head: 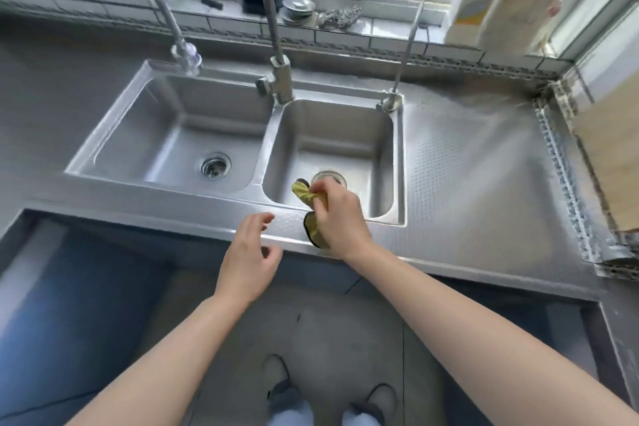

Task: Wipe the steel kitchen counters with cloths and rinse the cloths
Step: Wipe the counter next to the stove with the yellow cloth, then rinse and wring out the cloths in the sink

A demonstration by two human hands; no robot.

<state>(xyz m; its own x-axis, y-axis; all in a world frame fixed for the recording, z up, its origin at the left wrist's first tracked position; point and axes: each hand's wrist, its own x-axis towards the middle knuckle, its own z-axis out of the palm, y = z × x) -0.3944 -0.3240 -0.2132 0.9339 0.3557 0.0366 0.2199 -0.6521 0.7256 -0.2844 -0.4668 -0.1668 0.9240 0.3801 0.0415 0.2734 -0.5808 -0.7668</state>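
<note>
The left hand (249,254) hovers spread and empty at the steel counter's front edge (207,214). The right hand (340,214) grips a bunched yellow-green cloth (304,195) over the right steel sink basin (332,145). Best wrung low over the round drain (328,178), probably with both hands twisting.

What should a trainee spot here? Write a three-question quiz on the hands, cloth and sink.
1. True or false: the right hand grips the yellow-green cloth.
2. Which basin does the cloth hang over? A. left basin B. right basin
3. Fill in: the left hand holds ____.

Key: 1 true; 2 B; 3 nothing, its fingers are loosely spread above the counter's front edge.
</note>
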